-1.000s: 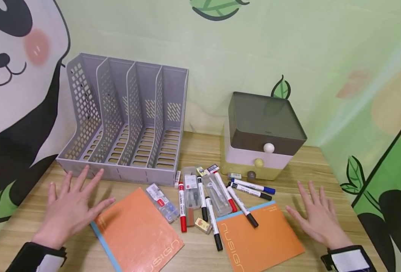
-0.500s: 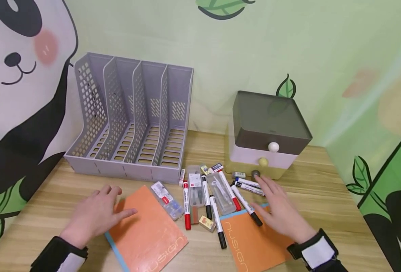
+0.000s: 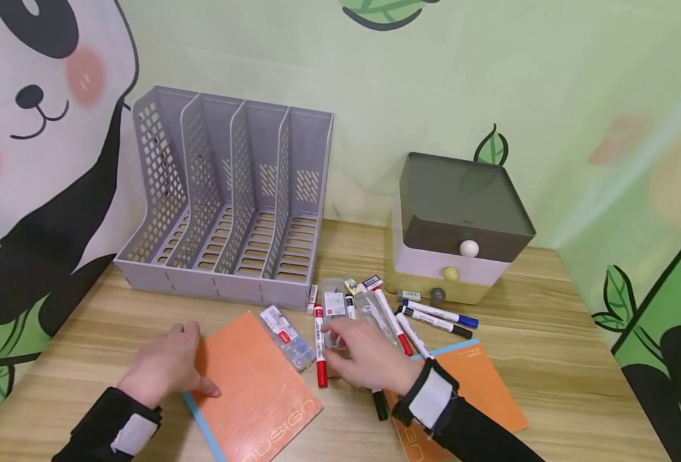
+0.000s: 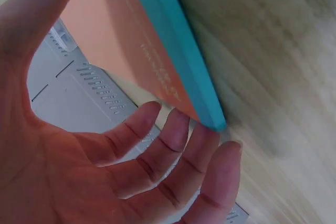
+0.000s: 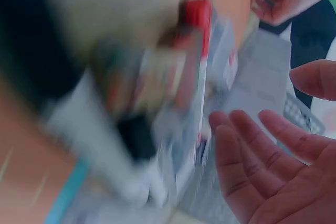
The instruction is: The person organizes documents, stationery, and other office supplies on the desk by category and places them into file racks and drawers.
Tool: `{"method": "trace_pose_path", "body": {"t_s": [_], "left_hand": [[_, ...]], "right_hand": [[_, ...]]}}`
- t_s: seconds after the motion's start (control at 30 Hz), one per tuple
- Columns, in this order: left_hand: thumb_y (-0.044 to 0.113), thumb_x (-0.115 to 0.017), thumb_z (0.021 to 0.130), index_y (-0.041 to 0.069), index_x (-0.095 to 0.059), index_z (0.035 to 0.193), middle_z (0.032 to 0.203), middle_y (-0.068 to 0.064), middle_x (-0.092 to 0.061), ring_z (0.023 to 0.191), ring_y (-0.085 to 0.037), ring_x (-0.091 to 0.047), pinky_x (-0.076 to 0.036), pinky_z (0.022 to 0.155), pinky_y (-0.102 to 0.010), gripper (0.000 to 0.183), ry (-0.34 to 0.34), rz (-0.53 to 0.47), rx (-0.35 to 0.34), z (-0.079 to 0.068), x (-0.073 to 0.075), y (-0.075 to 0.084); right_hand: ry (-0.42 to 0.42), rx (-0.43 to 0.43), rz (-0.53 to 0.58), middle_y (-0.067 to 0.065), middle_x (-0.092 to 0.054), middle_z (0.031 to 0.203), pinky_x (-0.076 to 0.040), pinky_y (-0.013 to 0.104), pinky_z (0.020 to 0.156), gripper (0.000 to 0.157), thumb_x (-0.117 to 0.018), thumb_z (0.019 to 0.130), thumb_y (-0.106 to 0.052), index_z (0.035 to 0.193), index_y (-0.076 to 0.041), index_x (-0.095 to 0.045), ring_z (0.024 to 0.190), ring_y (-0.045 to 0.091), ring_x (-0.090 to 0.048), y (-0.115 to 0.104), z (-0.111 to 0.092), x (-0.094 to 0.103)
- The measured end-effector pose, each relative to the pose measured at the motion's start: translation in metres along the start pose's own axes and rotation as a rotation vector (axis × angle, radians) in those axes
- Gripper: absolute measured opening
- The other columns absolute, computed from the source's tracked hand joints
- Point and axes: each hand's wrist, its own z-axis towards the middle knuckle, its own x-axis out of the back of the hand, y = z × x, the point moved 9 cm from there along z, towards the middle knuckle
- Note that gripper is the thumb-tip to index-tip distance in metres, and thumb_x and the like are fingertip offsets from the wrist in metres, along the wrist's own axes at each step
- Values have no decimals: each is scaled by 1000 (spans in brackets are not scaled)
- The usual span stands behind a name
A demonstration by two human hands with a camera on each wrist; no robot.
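Note:
My left hand (image 3: 164, 362) is at the upper left edge of an orange notebook (image 3: 260, 385) with a blue spine. Its thumb lies over the cover, and in the left wrist view the bent fingertips (image 4: 176, 121) are at the notebook's corner, not clearly gripping it. My right hand (image 3: 372, 356) hovers over the pens and cases in the middle, fingers loosely bent, with nothing held. Below it are a red marker (image 3: 320, 359) and a clear case (image 3: 335, 301). A second orange notebook (image 3: 479, 378) lies partly hidden under the right forearm.
A grey file rack (image 3: 213, 285) with several slots stands at the back left. A small drawer box (image 3: 467, 199) with round knobs stands at the back right. A clear box with blue pieces (image 3: 288, 337), blue and black markers (image 3: 438, 314), and erasers (image 3: 372, 282) lie between.
My right hand has swept left from the table's right side to above the pens and cases. My left hand has drawn in from beside the rack to the left notebook's edge.

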Motion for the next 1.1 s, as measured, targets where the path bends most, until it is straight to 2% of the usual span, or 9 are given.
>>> {"method": "trace_pose_path", "body": {"t_s": [0.13, 0.23, 0.4, 0.5, 0.63, 0.77, 0.9, 1.03, 1.1], "left_hand": [[55, -101, 49, -16, -48, 121, 111, -37, -61, 95, -44, -63, -55, 85, -60, 114, -42, -48, 46, 2, -3, -8], [55, -101, 47, -18, -48, 121, 113, -39, -62, 96, -44, -64, -56, 86, -60, 116, -67, -59, 74, 3, -5, -14], [58, -100, 50, -12, -60, 107, 95, -23, -65, 84, -35, -60, -56, 77, -50, 98, -90, -26, 75, 3, -9, -16], [60, -98, 52, -5, -64, 94, 85, -12, -60, 77, -29, -55, -50, 68, -41, 85, -96, -25, 78, 3, -11, -16], [62, -97, 53, -3, -63, 96, 84, -9, -57, 77, -27, -53, -44, 65, -35, 85, -116, -72, 89, -2, -6, -19], [52, -98, 61, -2, -59, 99, 83, -6, -53, 76, -24, -51, -38, 63, -33, 77, -115, -155, 35, -10, 6, -15], [35, -97, 69, 3, -61, 96, 80, -4, -53, 74, -21, -49, -36, 63, -31, 56, -84, -239, -60, -17, 23, -6], [26, -91, 78, 8, -63, 89, 78, 2, -66, 71, -15, -53, -37, 61, -26, 35, -34, -336, -179, -25, 43, 10], [25, -88, 82, 11, -65, 87, 76, 5, -69, 69, -10, -54, -36, 60, -23, 27, 17, -369, -231, -28, 53, 19]], "right_hand": [[-64, 34, 13, 10, -72, 108, -54, 22, 76, 36, -67, 98, -19, 130, -2, -65, 93, 20, -69, -18, 20, -21], [-73, 63, 11, 9, -73, 110, -53, 20, 78, 37, -67, 98, -19, 131, -3, -65, 95, 18, -69, -28, 30, -29], [-64, 59, -2, 8, -74, 114, -54, 18, 81, 39, -67, 97, -20, 133, -4, -64, 96, 15, -70, -32, 36, -32], [-62, 42, 1, 8, -74, 118, -54, 19, 81, 41, -67, 97, -22, 134, -5, -63, 97, 15, -69, -31, 36, -32], [-64, 37, 52, 10, -73, 122, -55, 21, 86, 44, -66, 98, -21, 138, -3, -61, 102, 18, -70, -29, 36, -32], [-92, 5, 196, 14, -70, 126, -57, 26, 94, 48, -63, 100, -19, 144, 0, -55, 112, 26, -70, -23, 34, -32], [-110, -37, 361, 19, -66, 131, -56, 29, 98, 52, -62, 102, -19, 147, 3, -49, 118, 32, -67, -17, 33, -32], [-111, -76, 501, 22, -64, 133, -54, 25, 100, 53, -62, 101, -17, 148, 5, -47, 122, 33, -66, -13, 34, -34], [-123, -83, 576, 22, -64, 134, -54, 23, 100, 52, -61, 102, -16, 148, 5, -47, 123, 33, -66, -13, 35, -37]]}}
